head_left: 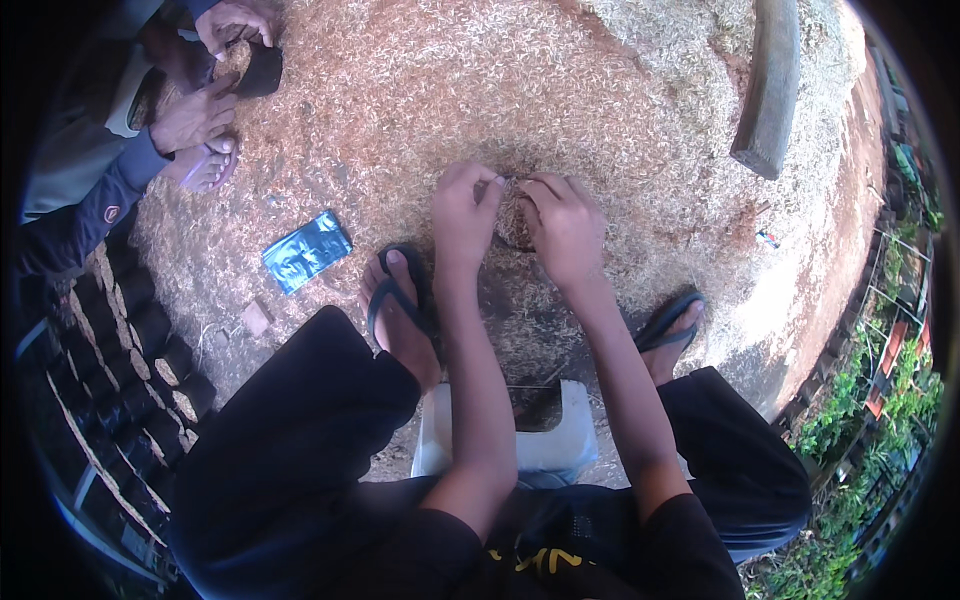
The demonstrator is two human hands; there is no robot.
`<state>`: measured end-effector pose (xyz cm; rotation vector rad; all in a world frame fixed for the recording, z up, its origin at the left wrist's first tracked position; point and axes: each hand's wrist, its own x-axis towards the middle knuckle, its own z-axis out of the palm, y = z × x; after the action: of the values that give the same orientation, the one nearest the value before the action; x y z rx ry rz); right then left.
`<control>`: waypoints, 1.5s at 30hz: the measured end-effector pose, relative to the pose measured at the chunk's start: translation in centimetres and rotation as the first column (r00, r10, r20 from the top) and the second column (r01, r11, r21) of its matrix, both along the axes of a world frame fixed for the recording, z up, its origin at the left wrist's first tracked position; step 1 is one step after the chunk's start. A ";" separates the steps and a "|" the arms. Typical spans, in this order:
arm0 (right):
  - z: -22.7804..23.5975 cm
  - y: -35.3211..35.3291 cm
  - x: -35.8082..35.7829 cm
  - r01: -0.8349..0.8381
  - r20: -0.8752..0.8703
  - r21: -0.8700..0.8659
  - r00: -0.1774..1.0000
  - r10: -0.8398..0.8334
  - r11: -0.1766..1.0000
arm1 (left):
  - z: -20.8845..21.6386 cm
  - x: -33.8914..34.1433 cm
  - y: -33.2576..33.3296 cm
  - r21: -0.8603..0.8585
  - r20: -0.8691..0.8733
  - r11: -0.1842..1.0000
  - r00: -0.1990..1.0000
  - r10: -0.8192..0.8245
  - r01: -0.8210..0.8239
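Observation:
Between my feet, a small dark plastic planting bag (512,240) filled with brown husk stands on the husk-covered ground. My left hand (466,212) is closed in a pinch at the left side of its rim. On the opposite side my right hand (562,222) curls its fingers over the rim, also closed. Both hands partly hide the bag and its mouth. A flat stack of shiny dark plastic bags (307,250) lies left of my left foot.
At the upper left, a co-worker's hands (195,118) hold a black bag of husk (262,72). Filled black bags (130,340) stand in rows at the left. A wooden post (768,95) lies at the upper right. Loose husk (400,100) spreads ahead; plants (860,430) grow at right.

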<state>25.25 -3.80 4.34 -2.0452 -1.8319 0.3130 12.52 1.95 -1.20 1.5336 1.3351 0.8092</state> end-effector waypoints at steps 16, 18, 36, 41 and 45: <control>-0.8 -1.2 -2.1 -0.215 -0.118 -0.278 0.975 0.189 0.936 | 0.5 -2.0 0.5 0.061 -0.071 0.997 0.996 -0.044 0.048; -0.1 -0.8 -1.9 -0.231 -0.099 -0.311 0.973 0.211 0.922 | 0.9 -2.1 0.5 0.018 -0.087 0.999 0.996 -0.036 0.037; -2.8 -0.6 -2.6 -0.260 0.013 -0.151 0.964 0.265 0.954 | -0.5 -2.3 0.6 0.108 -0.065 0.994 0.998 -0.008 0.015; -0.4 0.6 -1.9 -0.244 -0.089 -0.344 0.970 0.228 0.907 | 0.8 -1.6 -1.2 -0.231 -0.372 0.957 0.925 0.077 -0.173; 2.1 0.1 0.3 -0.254 -0.137 -0.414 0.967 0.216 0.874 | 2.1 -1.6 -3.1 -0.412 -0.286 0.900 0.958 0.020 -0.142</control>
<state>25.58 -3.71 6.46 -2.0270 -2.1039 0.9365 10.97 -1.18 0.91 1.2701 1.6634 0.3181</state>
